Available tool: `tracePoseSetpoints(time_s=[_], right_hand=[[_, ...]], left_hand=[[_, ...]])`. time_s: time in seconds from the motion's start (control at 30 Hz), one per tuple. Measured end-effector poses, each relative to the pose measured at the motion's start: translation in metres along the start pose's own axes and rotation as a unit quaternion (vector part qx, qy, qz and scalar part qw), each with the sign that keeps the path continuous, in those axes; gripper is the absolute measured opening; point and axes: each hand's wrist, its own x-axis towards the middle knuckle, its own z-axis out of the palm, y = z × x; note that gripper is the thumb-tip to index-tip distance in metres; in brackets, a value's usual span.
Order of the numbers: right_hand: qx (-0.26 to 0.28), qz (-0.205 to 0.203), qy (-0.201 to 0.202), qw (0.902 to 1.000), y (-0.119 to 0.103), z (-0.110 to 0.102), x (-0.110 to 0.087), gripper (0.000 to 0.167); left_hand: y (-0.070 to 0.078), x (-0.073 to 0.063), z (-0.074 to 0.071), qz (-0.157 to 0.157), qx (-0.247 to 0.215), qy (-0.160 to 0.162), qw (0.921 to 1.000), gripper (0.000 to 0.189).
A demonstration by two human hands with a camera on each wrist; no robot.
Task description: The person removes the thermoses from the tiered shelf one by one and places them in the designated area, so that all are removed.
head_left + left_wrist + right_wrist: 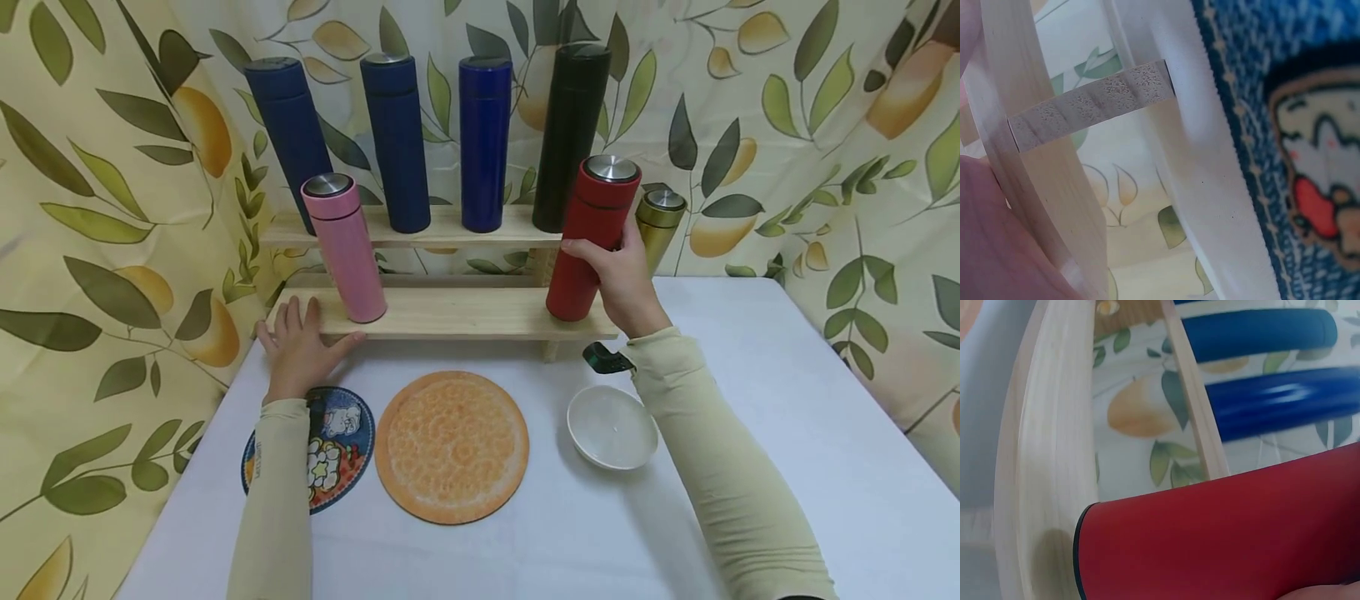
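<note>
My right hand grips a red thermos bottle with a steel lid, thumb across its front. Its base is at the right end of the lower shelf of a wooden rack; in the right wrist view the red thermos bottle lies across the image, its dark base rim over the plank. My left hand, fingers spread, rests on the shelf's left end and holds no bottle. Beside it a pink thermos bottle stands on the lower shelf. Behind my right hand, a gold thermos bottle is partly hidden.
Along the upper shelf stand two matte blue bottles, a glossy blue bottle and a black bottle. On the white table lie a patterned blue mat, an orange round mat and a white bowl.
</note>
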Motion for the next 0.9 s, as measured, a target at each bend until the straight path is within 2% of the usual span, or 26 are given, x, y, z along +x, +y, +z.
tracePoseSetpoints(time_s=[0.17,0.33,0.73,0.9], right_hand=[[-0.021,0.013,0.014,0.9996,-0.003,-0.02,-0.004,0.065],[-0.051,0.006,0.026,0.9983,-0.01,-0.037,-0.005,0.067],[-0.037,-0.009,0.041,0.9984,-0.017,-0.078,-0.006,0.067],[-0.045,0.012,0.063,0.9969,-0.018,-0.1,-0.01,0.068]], left_hand=[[-0.001,-0.002,0.0,0.0,0.005,0.0,1.0,0.118],[0.0,-0.002,0.0,0.001,0.0,0.003,1.0,0.117],[-0.002,-0.002,0.0,-0.004,-0.002,0.0,1.0,0.119],[0.002,-0.001,0.0,0.004,-0.004,0.006,1.0,0.116]])
